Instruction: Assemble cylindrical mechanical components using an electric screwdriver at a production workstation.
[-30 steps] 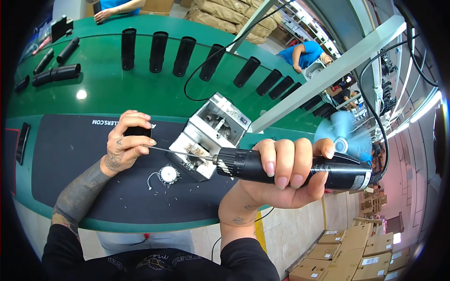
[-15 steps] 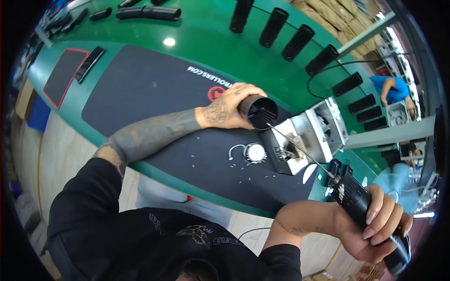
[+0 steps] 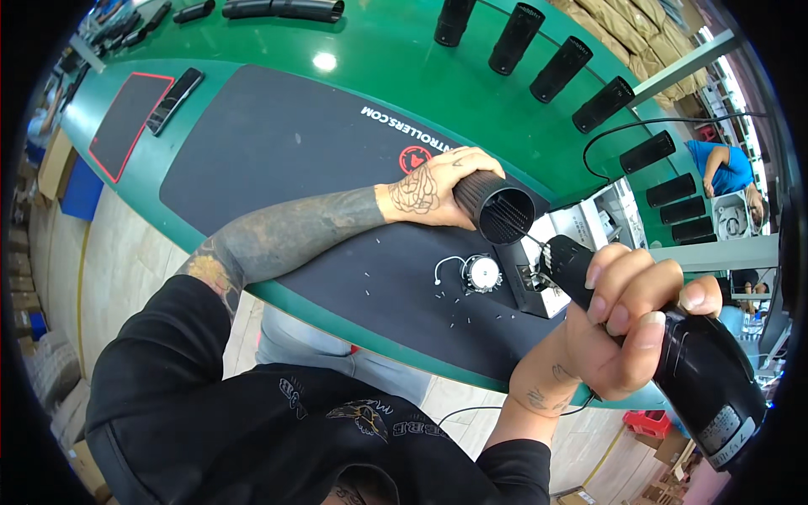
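Note:
My left hand (image 3: 425, 192) is wrapped around a black ribbed tube (image 3: 478, 192), its open mouth turned toward my right. In my right hand (image 3: 631, 311) is a black electric screwdriver (image 3: 711, 387), gripped around its body. Its thin bit reaches into the tube's mouth; the tip is hidden inside. On the dark mat below the tube lies a small round silver motor (image 3: 483, 273) with a white wire. Several tiny screws (image 3: 454, 318) are scattered around it. A metal fixture (image 3: 602, 220) stands just right of the tube, partly behind the screwdriver.
Several black tubes (image 3: 560, 69) stand in a curved row along the green table (image 3: 383, 71). More black tubes (image 3: 286, 10) lie at the far left. A phone (image 3: 175, 101) rests beside a red-edged pad (image 3: 130, 126). Another person in blue (image 3: 720, 168) sits beyond a metal post.
My right hand has brought the screwdriver up and left, closer to the tube, and much less of the bit shows. My left hand keeps its hold. The whole view has shifted slightly.

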Demonstrator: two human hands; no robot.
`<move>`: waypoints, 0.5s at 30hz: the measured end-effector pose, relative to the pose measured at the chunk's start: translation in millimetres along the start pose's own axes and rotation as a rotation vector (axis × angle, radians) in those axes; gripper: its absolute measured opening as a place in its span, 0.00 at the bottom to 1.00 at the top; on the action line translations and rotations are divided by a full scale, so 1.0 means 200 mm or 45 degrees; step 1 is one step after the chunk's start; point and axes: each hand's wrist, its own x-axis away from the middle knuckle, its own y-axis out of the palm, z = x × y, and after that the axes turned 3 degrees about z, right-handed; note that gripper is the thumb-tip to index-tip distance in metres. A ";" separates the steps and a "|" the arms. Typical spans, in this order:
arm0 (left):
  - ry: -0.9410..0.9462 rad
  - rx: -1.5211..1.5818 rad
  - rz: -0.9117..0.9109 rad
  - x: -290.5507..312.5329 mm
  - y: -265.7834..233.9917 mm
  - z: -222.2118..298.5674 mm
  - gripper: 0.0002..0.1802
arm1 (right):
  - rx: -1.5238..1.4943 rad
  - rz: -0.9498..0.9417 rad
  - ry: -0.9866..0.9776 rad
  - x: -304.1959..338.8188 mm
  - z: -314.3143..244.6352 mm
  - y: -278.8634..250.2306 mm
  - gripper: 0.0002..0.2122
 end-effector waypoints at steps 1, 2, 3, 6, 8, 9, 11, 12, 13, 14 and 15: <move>-0.001 -0.004 0.002 0.00 0.00 0.00 0.32 | -0.034 0.057 0.018 0.01 0.00 0.01 0.20; 0.003 0.003 0.011 -0.01 0.01 0.01 0.33 | -0.040 0.047 0.050 0.00 -0.01 -0.01 0.19; 0.007 0.010 0.020 -0.02 0.02 0.01 0.34 | -0.033 0.048 0.052 0.00 -0.01 -0.02 0.19; -0.003 -0.007 0.008 -0.01 0.01 0.01 0.33 | -0.038 0.037 0.029 -0.01 0.07 0.00 0.18; -0.030 -0.026 0.013 0.00 0.01 0.01 0.34 | -0.045 0.017 0.017 -0.02 0.09 0.00 0.18; -0.051 -0.037 0.016 -0.01 0.01 0.01 0.34 | -0.041 -0.001 0.003 -0.02 0.09 0.00 0.18; -0.060 -0.023 -0.007 -0.01 0.01 0.01 0.34 | -0.044 0.059 0.017 -0.01 0.09 0.01 0.17; -0.072 -0.014 -0.030 -0.02 0.01 0.01 0.35 | 0.006 0.019 -0.038 -0.02 0.10 0.01 0.14; -0.071 -0.012 -0.030 -0.02 0.02 0.01 0.35 | 0.055 -0.022 -0.091 -0.02 0.11 0.01 0.11; -0.098 0.043 0.014 -0.01 0.02 0.01 0.34 | 0.057 -0.019 -0.090 -0.03 0.10 0.02 0.11; -0.127 0.100 0.059 0.00 0.02 0.00 0.34 | 0.041 -0.017 -0.111 -0.04 0.09 0.03 0.11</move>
